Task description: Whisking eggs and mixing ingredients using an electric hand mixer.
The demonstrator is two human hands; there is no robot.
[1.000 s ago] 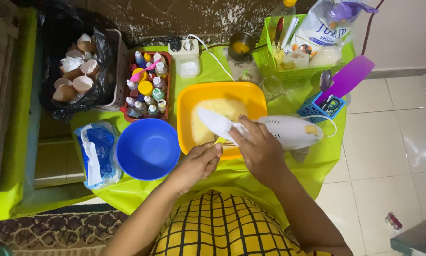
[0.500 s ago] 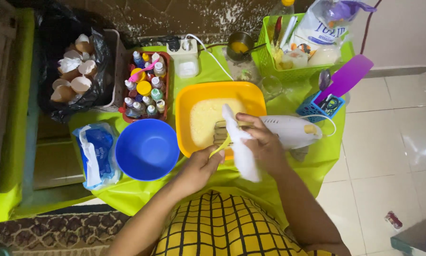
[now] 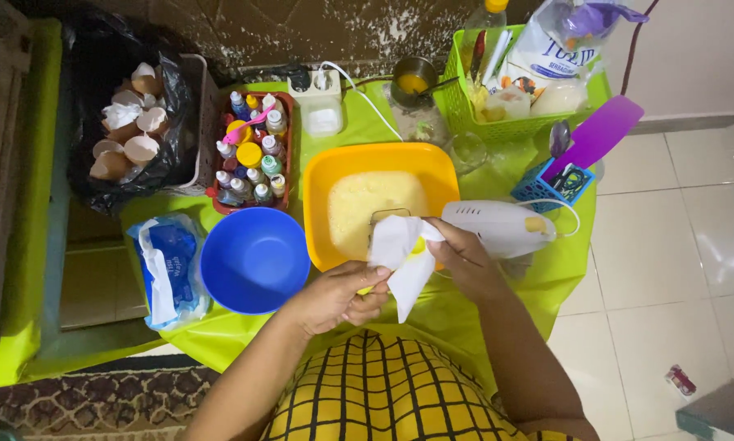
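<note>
The white tissue (image 3: 402, 260) sits wrapped over the mixer's beaters, at the near edge of the yellow tub (image 3: 379, 204) of batter. Right hand (image 3: 463, 258) fingers are curled, pinching the tissue, just beside the white hand mixer (image 3: 502, 229). Left hand (image 3: 334, 296) grips its lower end, fingers bunched together.

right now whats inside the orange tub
The orange tub holds pale yellow batter. A mixer beater pokes in from the near edge. A white cloth held by both hands covers that edge, so the rest of the beater and the batter beneath are hidden.
</note>
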